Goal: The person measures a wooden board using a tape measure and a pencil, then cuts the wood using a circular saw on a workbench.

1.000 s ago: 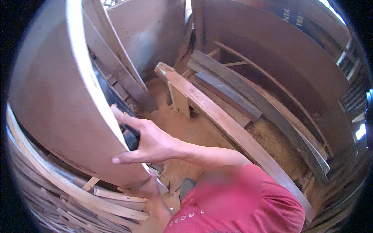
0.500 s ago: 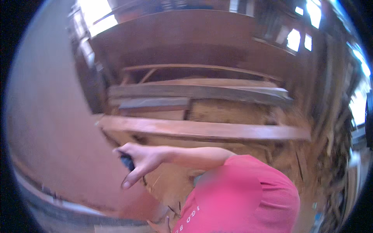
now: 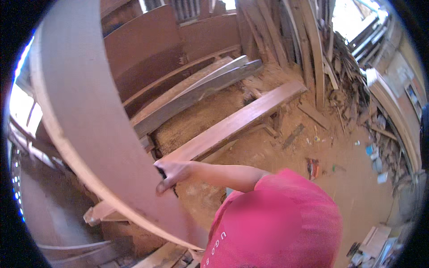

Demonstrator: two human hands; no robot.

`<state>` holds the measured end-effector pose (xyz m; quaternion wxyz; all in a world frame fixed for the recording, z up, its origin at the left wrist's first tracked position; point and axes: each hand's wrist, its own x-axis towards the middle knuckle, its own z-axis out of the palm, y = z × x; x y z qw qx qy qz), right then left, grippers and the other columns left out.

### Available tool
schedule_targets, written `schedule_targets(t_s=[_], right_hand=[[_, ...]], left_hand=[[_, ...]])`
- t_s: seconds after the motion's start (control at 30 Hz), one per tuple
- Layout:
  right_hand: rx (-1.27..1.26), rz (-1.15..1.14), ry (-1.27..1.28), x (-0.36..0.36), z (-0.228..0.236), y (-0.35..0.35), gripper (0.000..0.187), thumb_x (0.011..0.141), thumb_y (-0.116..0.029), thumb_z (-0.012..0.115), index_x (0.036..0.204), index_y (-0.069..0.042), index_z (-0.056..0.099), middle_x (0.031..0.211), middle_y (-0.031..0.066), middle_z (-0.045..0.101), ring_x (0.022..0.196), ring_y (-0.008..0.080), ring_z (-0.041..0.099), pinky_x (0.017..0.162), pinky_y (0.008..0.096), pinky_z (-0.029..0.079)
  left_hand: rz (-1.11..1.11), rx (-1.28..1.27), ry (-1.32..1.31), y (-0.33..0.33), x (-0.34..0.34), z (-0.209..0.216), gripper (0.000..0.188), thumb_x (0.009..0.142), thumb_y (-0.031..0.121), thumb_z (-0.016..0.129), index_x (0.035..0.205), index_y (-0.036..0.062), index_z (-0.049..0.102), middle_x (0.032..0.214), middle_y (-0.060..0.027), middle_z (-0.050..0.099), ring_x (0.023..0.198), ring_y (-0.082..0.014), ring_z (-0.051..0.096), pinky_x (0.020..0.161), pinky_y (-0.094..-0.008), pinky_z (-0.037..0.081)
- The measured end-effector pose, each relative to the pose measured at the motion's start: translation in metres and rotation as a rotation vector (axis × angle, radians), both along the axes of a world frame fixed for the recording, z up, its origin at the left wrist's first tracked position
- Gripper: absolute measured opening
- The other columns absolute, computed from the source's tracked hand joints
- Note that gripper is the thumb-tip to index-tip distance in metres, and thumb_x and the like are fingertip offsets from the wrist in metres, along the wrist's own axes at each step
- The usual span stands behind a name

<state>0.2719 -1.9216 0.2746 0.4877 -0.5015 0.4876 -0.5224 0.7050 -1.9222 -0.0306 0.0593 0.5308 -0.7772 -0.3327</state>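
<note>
My right arm, in a red sleeve, reaches across to the left. My right hand is closed at the right-hand edge of a long, wide board, its thumb bent toward the board's face. A small dark thing shows between thumb and fingers; its kind cannot be made out, nor whether the hand also grips the board. The board is greyish brown with a pale left edge and curves down toward my body. A skin-coloured patch by the shirt at the lower edge may be my left hand; its fingers are not clear.
A reddish plank lies slantwise beyond my arm. Behind it, a grey timber lies over sawdust. Tall boards lean at the back. Scrap wood is heaped at the right, with an orange packet on the dusty floor.
The view has swung to the right and steadied, so planks now slant and more floor shows. My right hand stays at the board's edge, slightly higher and further right in the picture.
</note>
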Motion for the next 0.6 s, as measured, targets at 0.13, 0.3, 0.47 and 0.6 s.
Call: schedule_targets(t_s=[0.13,0.3,0.47,0.6], right_hand=[[-0.018,-0.347,-0.19,-0.099,-0.079,0.061,0.118,0.059,-0.061,0.091,0.144,0.004,0.041,0.134,0.0118,0.057,0.123,0.02,0.051,0.103,0.0344,0.045],[-0.112,-0.627,-0.202,-0.213,-0.121,0.129,0.094,0.072,-0.065,0.08,0.136,0.0,0.054,0.116,0.0078,0.065,0.108,0.017,0.06,0.093,0.035,0.05],[-0.059,-0.738,-0.402,-0.328,-0.214,0.193,0.081,0.083,-0.066,0.071,0.133,-0.004,0.056,0.114,0.0058,0.066,0.104,0.0147,0.06,0.086,0.0365,0.052],[-0.057,-0.872,-0.683,-0.369,-0.235,0.26,0.066,0.09,-0.055,0.07,0.132,-0.006,0.058,0.118,0.006,0.067,0.107,0.018,0.061,0.093,0.0377,0.052]], left_hand=[[-0.181,0.09,-0.059,-0.009,-0.077,-0.015,0.072,0.068,0.025,0.086,0.126,0.0014,0.051,0.118,-0.021,0.06,0.11,-0.038,0.058,0.094,-0.046,0.045],[-0.254,0.189,-0.123,-0.007,-0.168,-0.035,0.065,0.069,0.027,0.085,0.121,0.0015,0.053,0.112,-0.0208,0.062,0.105,-0.038,0.06,0.09,-0.0459,0.046],[-0.329,0.269,-0.173,-0.007,-0.259,-0.042,0.059,0.07,0.028,0.083,0.116,0.0015,0.056,0.107,-0.0205,0.064,0.101,-0.038,0.062,0.086,-0.0459,0.047],[-0.336,0.325,-0.177,-0.013,-0.303,-0.038,0.054,0.072,0.029,0.082,0.111,0.0015,0.058,0.102,-0.0203,0.065,0.097,-0.038,0.064,0.083,-0.0459,0.049]])
